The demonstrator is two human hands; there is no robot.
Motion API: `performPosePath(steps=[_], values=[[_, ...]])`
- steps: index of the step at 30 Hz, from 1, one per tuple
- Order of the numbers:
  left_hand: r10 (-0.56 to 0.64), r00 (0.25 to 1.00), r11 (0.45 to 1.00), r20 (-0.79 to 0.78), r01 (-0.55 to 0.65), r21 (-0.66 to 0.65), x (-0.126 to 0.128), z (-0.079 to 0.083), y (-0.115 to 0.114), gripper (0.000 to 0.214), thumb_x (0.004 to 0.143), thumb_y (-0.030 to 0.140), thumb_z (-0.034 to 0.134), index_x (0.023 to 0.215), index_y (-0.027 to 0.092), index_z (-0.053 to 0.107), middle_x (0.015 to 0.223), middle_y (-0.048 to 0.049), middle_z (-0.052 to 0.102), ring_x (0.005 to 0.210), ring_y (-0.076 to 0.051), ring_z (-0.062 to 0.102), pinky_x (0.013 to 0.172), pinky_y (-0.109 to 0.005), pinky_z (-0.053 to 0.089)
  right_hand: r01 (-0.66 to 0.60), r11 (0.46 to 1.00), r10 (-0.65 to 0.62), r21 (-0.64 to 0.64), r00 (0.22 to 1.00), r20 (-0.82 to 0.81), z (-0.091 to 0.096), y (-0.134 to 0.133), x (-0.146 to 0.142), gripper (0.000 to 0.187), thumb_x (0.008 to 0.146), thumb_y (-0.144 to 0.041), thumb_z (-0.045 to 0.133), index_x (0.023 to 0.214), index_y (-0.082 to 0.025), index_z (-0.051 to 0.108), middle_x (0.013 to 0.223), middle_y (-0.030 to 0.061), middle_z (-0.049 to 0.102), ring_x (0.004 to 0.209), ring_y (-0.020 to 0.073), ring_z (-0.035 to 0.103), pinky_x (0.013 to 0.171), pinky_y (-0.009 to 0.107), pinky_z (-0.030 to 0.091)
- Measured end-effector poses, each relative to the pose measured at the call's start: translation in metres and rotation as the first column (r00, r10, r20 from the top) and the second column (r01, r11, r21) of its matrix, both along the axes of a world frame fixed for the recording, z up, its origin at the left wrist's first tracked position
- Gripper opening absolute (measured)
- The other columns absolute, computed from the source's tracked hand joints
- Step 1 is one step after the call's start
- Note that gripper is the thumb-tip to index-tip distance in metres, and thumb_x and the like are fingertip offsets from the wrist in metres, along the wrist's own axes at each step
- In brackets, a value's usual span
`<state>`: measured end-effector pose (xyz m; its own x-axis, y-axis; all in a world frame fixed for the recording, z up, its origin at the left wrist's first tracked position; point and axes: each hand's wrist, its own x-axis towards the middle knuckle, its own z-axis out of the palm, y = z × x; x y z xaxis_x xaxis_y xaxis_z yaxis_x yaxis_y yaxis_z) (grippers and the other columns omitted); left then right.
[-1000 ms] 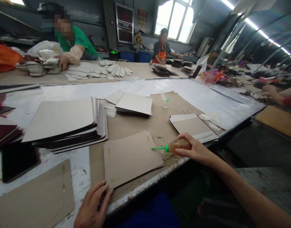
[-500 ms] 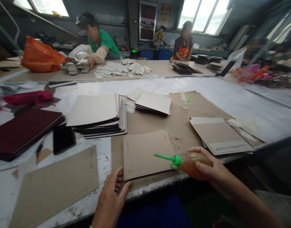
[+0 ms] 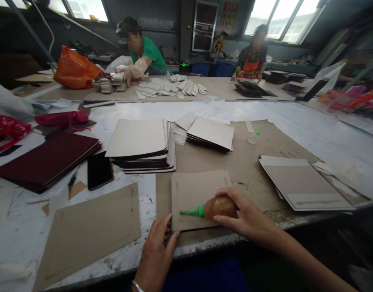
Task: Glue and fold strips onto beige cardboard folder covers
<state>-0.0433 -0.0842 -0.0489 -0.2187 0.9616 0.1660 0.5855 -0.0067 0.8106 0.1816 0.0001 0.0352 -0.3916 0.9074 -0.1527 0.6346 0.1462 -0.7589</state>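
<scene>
My right hand (image 3: 245, 218) is closed around a small amber glue bottle (image 3: 218, 207) with a green nozzle (image 3: 189, 211). The nozzle tip points left over the near left part of a brown cardboard sheet (image 3: 198, 188) lying on the table in front of me. My left hand (image 3: 156, 253) rests at the table's near edge, fingers spread flat and pressing the sheet's near left corner. Thin yellow glue lines show along the sheet's edges.
A larger cardboard sheet (image 3: 89, 231) lies to the left. Stacks of grey boards (image 3: 138, 140) (image 3: 212, 132) sit behind, another stack (image 3: 302, 182) to the right. A phone (image 3: 99, 170) and maroon covers (image 3: 46, 160) lie left. Two other people work at the far side.
My right hand has brought the glue bottle left from beside the sheet to over its near left part. The view has swung left. My left hand stays on the sheet's corner.
</scene>
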Motion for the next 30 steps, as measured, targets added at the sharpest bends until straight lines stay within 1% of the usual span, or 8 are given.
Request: performPosePath(steps=[4,7,9,11,16,22,27,30], values=[[-0.003,0.999,0.999,0.048,0.005,-0.05,-0.001,0.002,0.001,0.033,0.076,0.036,0.052,0.103,0.019,0.061,0.08,-0.0055,0.061,0.065,-0.017,0.058,0.06,-0.032,0.053,0.075,0.942,-0.149,-0.328,0.968,-0.205,0.001,-0.013,0.025,0.047,0.068,-0.049,0.066,0.105,-0.024,0.05,0.088,0.0032,0.063,0.078,0.0224,0.06,0.068,0.034,0.047],[-0.007,0.997,0.995,0.078,0.014,-0.094,-0.004,0.005,0.002,0.036,0.073,0.038,0.055,0.101,0.018,0.062,0.077,-0.0048,0.061,0.062,-0.017,0.057,0.059,-0.032,0.053,0.208,0.858,-0.448,-0.47,0.752,-0.483,-0.006,-0.017,0.049,0.056,0.069,-0.056,0.061,0.113,-0.025,0.047,0.107,0.0077,0.062,0.093,0.0258,0.06,0.074,0.036,0.048],[-0.01,0.996,0.992,0.089,0.022,-0.128,-0.006,0.007,0.005,0.038,0.071,0.041,0.055,0.1,0.018,0.062,0.077,-0.0047,0.061,0.061,-0.017,0.058,0.059,-0.033,0.053,0.305,0.82,-0.559,-0.484,0.611,-0.561,-0.011,-0.013,0.064,0.061,0.066,-0.056,0.064,0.116,-0.025,0.048,0.119,0.0086,0.057,0.103,0.0259,0.056,0.082,0.036,0.046],[-0.009,0.995,0.987,0.096,0.024,-0.157,-0.008,0.009,0.01,0.041,0.07,0.045,0.055,0.099,0.017,0.063,0.076,-0.0049,0.063,0.061,-0.017,0.059,0.06,-0.033,0.053,0.362,0.806,-0.588,-0.469,0.588,-0.556,-0.017,-0.004,0.077,0.061,0.064,-0.051,0.069,0.114,-0.023,0.05,0.117,0.0088,0.057,0.102,0.0247,0.055,0.085,0.035,0.044],[0.0,0.999,0.985,0.048,0.008,-0.175,-0.013,0.012,0.027,0.043,0.07,0.05,0.051,0.094,0.018,0.066,0.078,-0.0059,0.067,0.071,-0.021,0.063,0.065,-0.035,0.054,0.52,0.836,-0.542,-0.175,0.731,-0.414,-0.039,0.034,0.098,0.057,0.063,-0.044,0.073,0.109,-0.02,0.048,0.095,0.0048,0.058,0.086,0.021,0.056,0.081,0.035,0.045],[-0.006,1.0,0.98,-0.002,0.006,-0.2,-0.014,0.008,0.039,0.044,0.071,0.05,0.045,0.091,0.017,0.067,0.093,-0.0089,0.068,0.091,-0.025,0.063,0.083,-0.043,0.05,0.572,0.79,-0.567,0.221,0.819,-0.093,-0.068,0.063,0.103,0.066,0.065,-0.056,0.064,0.115,-0.018,0.044,0.097,0.0065,0.057,0.089,0.0243,0.056,0.084,0.039,0.043],[-0.01,1.0,0.979,0.005,0.01,-0.204,-0.011,0.013,0.039,0.043,0.073,0.047,0.043,0.093,0.017,0.066,0.093,-0.0099,0.067,0.092,-0.025,0.062,0.084,-0.044,0.049,0.448,0.822,-0.519,0.353,0.844,0.138,-0.067,0.041,0.113,0.063,0.069,-0.056,0.059,0.114,-0.014,0.049,0.103,0.0125,0.06,0.095,0.0295,0.057,0.085,0.043,0.042],[-0.004,1.0,0.977,0.011,0.007,-0.215,-0.008,0.019,0.039,0.042,0.074,0.042,0.042,0.094,0.015,0.066,0.091,-0.0114,0.067,0.09,-0.025,0.062,0.083,-0.042,0.049,0.382,0.743,-0.563,0.55,0.801,0.204,-0.07,0.01,0.113,0.049,0.077,-0.055,0.046,0.098,-0.013,0.059,0.092,0.0145,0.064,0.089,0.0314,0.058,0.083,0.047,0.043]])
